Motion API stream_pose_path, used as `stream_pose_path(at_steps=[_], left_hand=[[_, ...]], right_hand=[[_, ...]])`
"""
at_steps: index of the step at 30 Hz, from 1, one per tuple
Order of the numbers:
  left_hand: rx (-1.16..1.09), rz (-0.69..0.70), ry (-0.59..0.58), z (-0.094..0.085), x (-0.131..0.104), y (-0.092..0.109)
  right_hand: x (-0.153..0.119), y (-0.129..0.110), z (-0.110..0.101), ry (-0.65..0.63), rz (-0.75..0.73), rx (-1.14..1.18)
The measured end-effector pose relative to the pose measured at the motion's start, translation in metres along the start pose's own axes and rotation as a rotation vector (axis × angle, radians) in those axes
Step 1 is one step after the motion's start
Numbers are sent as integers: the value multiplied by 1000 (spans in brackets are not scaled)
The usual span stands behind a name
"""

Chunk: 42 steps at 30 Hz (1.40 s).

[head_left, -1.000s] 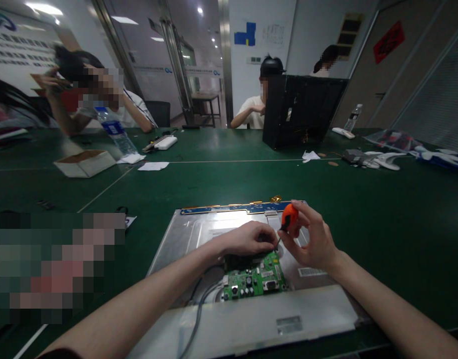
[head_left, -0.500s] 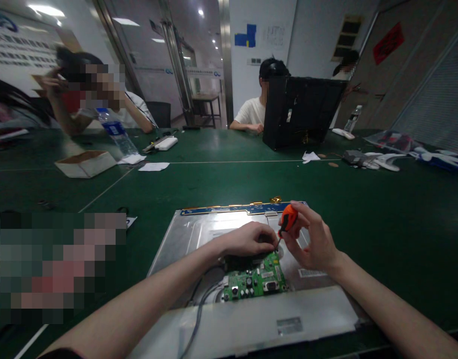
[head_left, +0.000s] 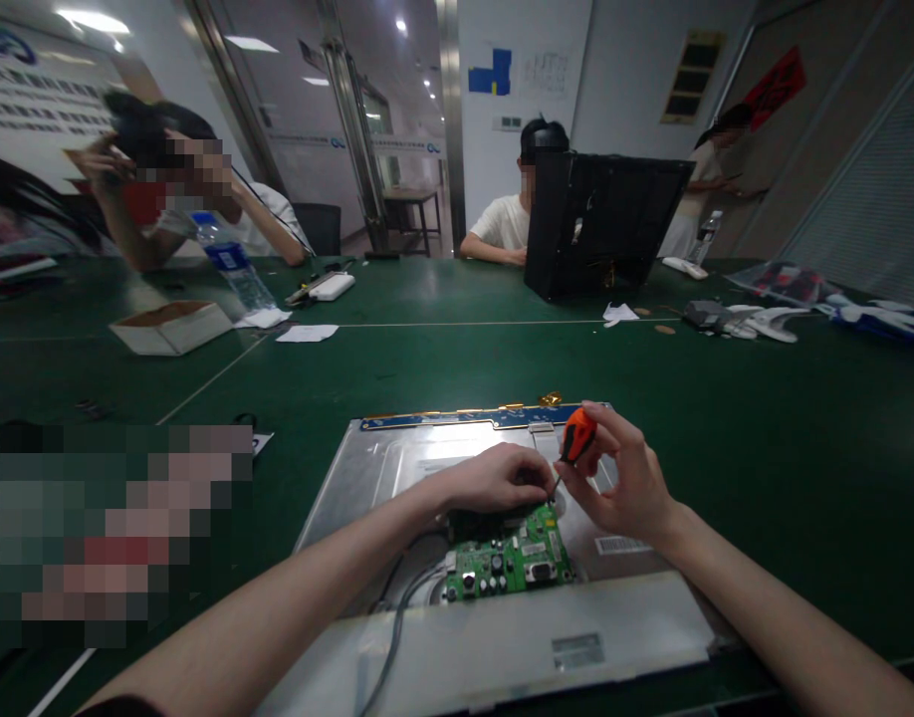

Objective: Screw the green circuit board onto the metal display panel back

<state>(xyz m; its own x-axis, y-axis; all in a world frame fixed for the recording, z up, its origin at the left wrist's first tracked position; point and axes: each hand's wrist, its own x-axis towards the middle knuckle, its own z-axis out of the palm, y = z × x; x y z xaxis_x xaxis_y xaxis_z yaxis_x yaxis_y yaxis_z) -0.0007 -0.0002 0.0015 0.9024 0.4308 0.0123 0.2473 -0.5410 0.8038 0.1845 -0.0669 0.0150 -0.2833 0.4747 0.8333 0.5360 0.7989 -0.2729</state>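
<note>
My right hand (head_left: pixel 628 478) grips a small orange-and-black screwdriver (head_left: pixel 578 434) by its handle, the shaft slanting down to the left. Its tip reaches the upper right corner of a green circuit board (head_left: pixel 509 558). Curled beside that tip is my left hand (head_left: pixel 506 476), thumb and fingers together; what they pinch, if anything, is hidden. The board lies on the silvery metal back of a display panel (head_left: pixel 636 597), and my left hand covers part of its upper edge. A blue circuit strip (head_left: pixel 457 418) runs along the panel's far edge. Grey cables (head_left: pixel 401 622) leave the board at its left.
Across the green table (head_left: pixel 427 368) stands a black monitor casing (head_left: pixel 606 224) with a person behind it. At the left are an open box (head_left: pixel 171 329), a water bottle (head_left: pixel 233 261) and another person. Gloves (head_left: pixel 771 321) lie at the right. A third person stands behind.
The screwdriver handle has turned slightly in my right hand. My left hand and the board keep their places. In the background, the standing person has moved to the right.
</note>
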Motion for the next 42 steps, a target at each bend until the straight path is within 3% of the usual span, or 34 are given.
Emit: stream_pose_path(at_steps=[42], left_hand=[[19,-11,-13,-1,0,2]], right_hand=[[3,-4,-2,-3,-9,-134]])
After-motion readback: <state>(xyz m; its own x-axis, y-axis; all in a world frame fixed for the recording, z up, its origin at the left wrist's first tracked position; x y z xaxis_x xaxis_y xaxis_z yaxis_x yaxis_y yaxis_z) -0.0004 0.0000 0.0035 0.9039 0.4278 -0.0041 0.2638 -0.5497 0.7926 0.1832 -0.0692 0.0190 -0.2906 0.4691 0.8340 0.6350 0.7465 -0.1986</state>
